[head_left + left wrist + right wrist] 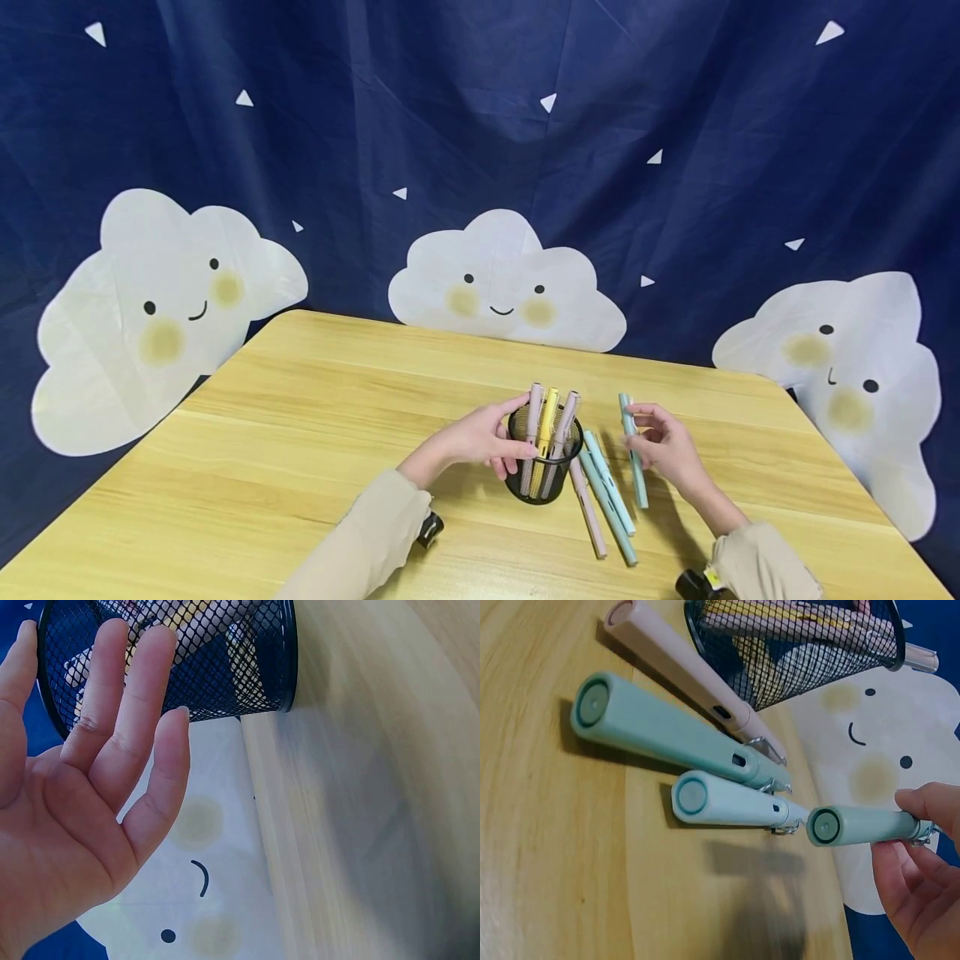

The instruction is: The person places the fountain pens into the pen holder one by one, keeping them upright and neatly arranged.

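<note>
My left hand (480,437) holds a black mesh pen holder (558,482) by its rim, thumb across the front and index finger at the back. In the left wrist view, other fingers (146,697) lie along the mesh. Inside the holder stand a yellow pen (550,412) and two greyish-pink pens (534,412). To the right, my right hand (667,446) pinches a light green pen (634,458) between thumb and fingers. The right wrist view shows this pen (866,825) raised off the table, its round end towards the camera.
Between holder and right hand, a pink pen (587,508), a green pen (609,508) and a pale blue pen (611,479) lie side by side on the wooden table (337,400). Behind the table hangs a dark blue curtain (465,125) with smiling clouds.
</note>
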The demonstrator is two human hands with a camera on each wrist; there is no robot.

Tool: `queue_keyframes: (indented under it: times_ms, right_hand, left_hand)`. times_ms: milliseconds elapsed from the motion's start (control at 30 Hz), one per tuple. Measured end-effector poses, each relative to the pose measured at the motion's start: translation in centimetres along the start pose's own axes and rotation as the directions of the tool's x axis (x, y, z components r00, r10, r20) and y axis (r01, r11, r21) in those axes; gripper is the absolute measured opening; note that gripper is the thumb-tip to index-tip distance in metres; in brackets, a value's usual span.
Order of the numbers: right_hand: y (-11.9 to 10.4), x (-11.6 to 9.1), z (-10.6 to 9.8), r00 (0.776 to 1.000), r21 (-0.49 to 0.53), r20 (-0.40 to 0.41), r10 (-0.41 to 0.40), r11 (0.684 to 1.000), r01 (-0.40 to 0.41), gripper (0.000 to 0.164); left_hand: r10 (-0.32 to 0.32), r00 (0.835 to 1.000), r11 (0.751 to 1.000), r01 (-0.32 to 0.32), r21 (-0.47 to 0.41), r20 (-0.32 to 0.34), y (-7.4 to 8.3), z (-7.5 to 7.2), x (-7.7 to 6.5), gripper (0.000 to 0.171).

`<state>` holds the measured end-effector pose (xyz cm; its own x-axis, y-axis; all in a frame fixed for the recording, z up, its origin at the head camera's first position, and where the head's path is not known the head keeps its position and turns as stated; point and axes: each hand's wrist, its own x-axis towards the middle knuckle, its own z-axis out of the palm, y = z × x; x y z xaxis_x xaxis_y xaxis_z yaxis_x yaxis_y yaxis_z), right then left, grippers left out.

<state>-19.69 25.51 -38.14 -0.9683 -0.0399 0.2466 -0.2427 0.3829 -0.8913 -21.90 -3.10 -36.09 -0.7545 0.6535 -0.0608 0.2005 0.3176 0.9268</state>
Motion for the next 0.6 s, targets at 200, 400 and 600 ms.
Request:
queue_keyframes:
  times_ms: [200, 400, 600]
  right_hand:
    - [-0.8, 0.0, 0.2, 0.999, 0.005, -0.043, 0.010, 1.000, -0.010, 0.037]
    - [-1.2, 0.1, 0.4, 0.996, 0.026, -0.079, -0.033, 0.999, 0.035, 0.034]
    - [-0.6, 0.6, 0.4, 0.987, 0.115, -0.129, -0.096, 0.987, 0.111, 0.032]
  left_hand:
    - [-0.007, 1.000, 1.000, 0.007, -0.010, 0.005, 0.0, 0.0, 0.0, 0.085]
    - [-0.005, 1.000, 1.000, 0.005, -0.008, 0.005, 0.0, -0.1, 0.1, 0.084]
    - [-0.005, 1.000, 1.000, 0.005, 0.007, 0.006, 0.0, -0.1, 0.1, 0.085]
